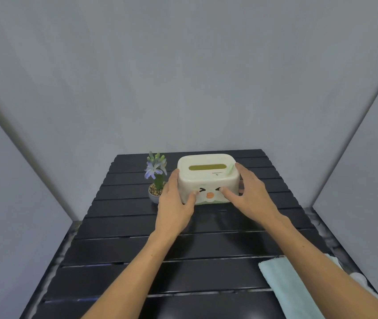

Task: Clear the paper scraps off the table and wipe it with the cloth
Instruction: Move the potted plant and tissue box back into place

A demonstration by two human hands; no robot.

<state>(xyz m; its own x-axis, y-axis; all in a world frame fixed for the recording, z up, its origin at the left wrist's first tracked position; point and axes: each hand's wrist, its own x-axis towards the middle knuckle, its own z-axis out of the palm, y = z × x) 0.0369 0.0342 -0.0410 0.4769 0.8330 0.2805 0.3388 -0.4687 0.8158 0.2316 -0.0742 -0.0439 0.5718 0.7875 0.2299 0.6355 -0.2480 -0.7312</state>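
Note:
A cream tissue box (207,178) with a cartoon face and a green slot on top stands at the far middle of the black slatted table (118,249). My left hand (175,203) clasps its left side and my right hand (249,194) clasps its right side, thumbs on the front face. A folded pale blue cloth (282,286) lies at the near right of the table, partly under my right forearm. No paper scraps are visible on the table.
A small potted plant (156,180) with pale purple flowers stands just left of the tissue box, close to my left hand. Grey walls enclose the table at the back and on both sides.

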